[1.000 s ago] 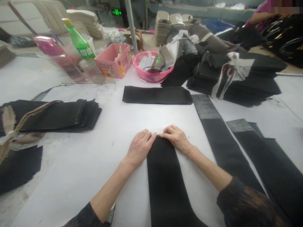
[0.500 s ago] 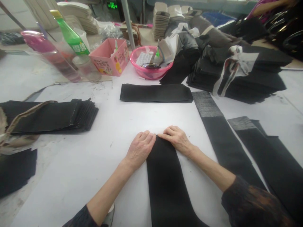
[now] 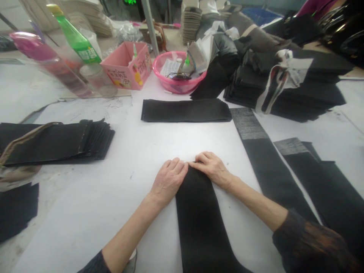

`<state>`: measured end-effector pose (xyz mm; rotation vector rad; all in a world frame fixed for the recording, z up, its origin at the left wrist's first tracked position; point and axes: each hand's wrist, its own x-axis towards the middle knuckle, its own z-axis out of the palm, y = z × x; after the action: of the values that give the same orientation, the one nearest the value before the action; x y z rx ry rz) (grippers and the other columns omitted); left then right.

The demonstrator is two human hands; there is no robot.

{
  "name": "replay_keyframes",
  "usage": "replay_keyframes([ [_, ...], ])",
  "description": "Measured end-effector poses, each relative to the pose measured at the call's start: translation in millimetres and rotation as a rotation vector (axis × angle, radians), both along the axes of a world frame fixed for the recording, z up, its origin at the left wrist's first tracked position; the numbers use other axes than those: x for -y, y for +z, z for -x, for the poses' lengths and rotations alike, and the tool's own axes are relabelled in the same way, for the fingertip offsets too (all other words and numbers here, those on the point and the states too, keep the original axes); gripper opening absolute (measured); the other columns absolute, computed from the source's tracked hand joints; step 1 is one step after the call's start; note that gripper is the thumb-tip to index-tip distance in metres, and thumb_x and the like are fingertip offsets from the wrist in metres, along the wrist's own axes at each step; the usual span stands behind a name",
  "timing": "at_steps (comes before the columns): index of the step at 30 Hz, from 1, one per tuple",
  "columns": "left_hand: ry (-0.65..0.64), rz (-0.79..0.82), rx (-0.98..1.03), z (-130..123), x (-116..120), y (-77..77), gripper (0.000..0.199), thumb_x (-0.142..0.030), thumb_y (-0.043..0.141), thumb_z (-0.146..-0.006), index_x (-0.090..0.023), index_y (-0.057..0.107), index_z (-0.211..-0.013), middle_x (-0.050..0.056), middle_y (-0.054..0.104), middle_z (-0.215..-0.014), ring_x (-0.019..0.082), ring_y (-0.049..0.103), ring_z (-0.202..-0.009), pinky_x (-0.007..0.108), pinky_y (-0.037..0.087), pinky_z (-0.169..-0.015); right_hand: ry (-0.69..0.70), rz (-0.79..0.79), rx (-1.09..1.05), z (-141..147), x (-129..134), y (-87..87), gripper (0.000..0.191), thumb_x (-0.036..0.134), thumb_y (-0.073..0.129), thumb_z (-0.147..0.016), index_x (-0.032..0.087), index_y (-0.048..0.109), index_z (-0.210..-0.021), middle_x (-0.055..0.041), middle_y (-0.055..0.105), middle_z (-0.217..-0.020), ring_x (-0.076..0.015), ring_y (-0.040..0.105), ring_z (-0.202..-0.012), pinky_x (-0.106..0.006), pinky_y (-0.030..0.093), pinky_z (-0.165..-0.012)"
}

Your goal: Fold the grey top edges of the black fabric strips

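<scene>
A long black strip (image 3: 200,220) runs from the front edge of the view up to both hands. My left hand (image 3: 170,178) grips the left corner of its far end, fingers pressed together. At the right corner, my right hand (image 3: 213,168) pinches the same end, its fingertips close to those of my left hand. Beyond the hands lies a flat stack of black pieces (image 3: 186,110). To the right, a black strip with a grey end (image 3: 270,163) lies slanted, and further right are more black strips (image 3: 315,178).
A tied black stack (image 3: 318,87) stands at the back right, beside a pink basin (image 3: 179,85) and a pink box (image 3: 127,72). Bottles (image 3: 82,45) are at the back left. Another black stack (image 3: 57,142) lies left on the white table (image 3: 113,204). A person's sleeve (image 3: 315,7) shows at top right.
The view has shifted slightly, so the bottles and left stack appear further left. Both hands hold the strip's far end as before, with almost no movement.
</scene>
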<state>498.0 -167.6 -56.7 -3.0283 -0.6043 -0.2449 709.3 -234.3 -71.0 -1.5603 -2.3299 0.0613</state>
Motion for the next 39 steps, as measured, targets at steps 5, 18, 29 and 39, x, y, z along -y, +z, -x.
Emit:
replay_keyframes([
  [5, 0.017, 0.012, -0.001, 0, 1, 0.1, 0.032, -0.017, 0.047, -0.092, -0.015, 0.052, -0.124, 0.01, 0.058, -0.108, 0.027, 0.049, -0.113, 0.04, 0.041, -0.094, -0.023, 0.003, -0.04, -8, 2, 3.4, 0.026, 0.021, 0.043, -0.098, 0.023, 0.063, -0.114, -0.006, 0.063, -0.102, -0.0189, 0.052, -0.099, -0.034, 0.042, -0.089],
  [18, 0.032, -0.006, -0.084, -8, 2, 5.8, 0.039, -0.019, 0.048, -0.092, -0.018, 0.048, -0.131, 0.011, 0.055, -0.107, 0.027, 0.049, -0.11, 0.041, 0.043, -0.09, -0.022, 0.002, -0.009, -9, 5, 2.1, 0.026, 0.022, 0.046, -0.097, 0.023, 0.062, -0.117, -0.0066, 0.06, -0.103, -0.0186, 0.051, -0.099, -0.035, 0.042, -0.09],
  [29, 0.033, -0.039, -0.099, -11, 3, 6.8, 0.041, -0.018, 0.051, -0.09, -0.02, 0.048, -0.131, 0.011, 0.055, -0.108, 0.028, 0.048, -0.11, 0.042, 0.043, -0.088, -0.051, 0.009, -0.057, -16, 9, 4.4, 0.024, 0.019, 0.045, -0.097, 0.021, 0.06, -0.115, -0.0066, 0.06, -0.105, -0.0186, 0.051, -0.101, -0.034, 0.044, -0.089],
  [39, 0.025, -0.039, -0.133, -17, 4, 8.1, 0.046, -0.017, 0.05, -0.09, -0.023, 0.044, -0.136, 0.01, 0.054, -0.105, 0.028, 0.049, -0.104, 0.042, 0.042, -0.085, -0.021, -0.021, -0.022, -21, 9, 2.9, 0.024, 0.02, 0.046, -0.096, 0.022, 0.062, -0.115, -0.0072, 0.06, -0.104, -0.0187, 0.051, -0.099, -0.034, 0.046, -0.086],
])
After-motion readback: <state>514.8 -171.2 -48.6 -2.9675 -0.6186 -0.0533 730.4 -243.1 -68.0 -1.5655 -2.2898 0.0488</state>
